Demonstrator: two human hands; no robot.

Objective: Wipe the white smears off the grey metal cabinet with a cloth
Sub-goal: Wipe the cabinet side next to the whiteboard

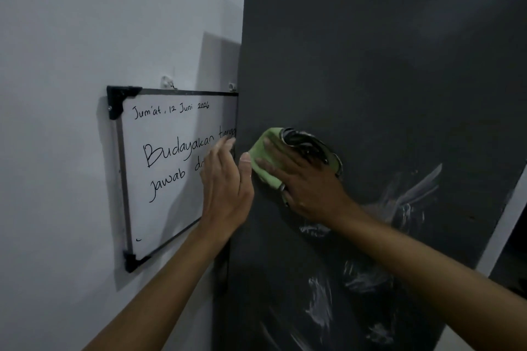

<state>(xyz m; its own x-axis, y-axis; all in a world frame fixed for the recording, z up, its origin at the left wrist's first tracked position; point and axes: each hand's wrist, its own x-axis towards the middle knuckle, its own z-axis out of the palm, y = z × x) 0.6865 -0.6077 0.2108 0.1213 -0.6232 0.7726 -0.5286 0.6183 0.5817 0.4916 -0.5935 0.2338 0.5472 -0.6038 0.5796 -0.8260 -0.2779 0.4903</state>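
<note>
Pale grey painted wall fills the left half of the view, and one dark grey metal cabinet stands against it, its flat side panel taking up the right half. One white rectangular whiteboard with a black frame hangs on the wall; its right end runs up to the cabinet's left edge, and handwritten words cover its face. Two small pale hooks sit just above its top rail.

Two bare hands are up at that left edge. The left hand lies open, its fingers straight over the corner of the cabinet, the fingertips overlapping the whiteboard. The right hand presses one light green cloth with a black-and-white patterned part flat against the cabinet side with spread, straight fingers; the cloth sits near the panel's left edge, just beside the left thumb.

White smears remain in roughly four patches: one streaked fan to the right of the right wrist, one small patch under that wrist, and two lower down near the forearm. Above the cloth the panel is bare and dark up to its top edge. At the far right a pale strip borders the cabinet.
</note>
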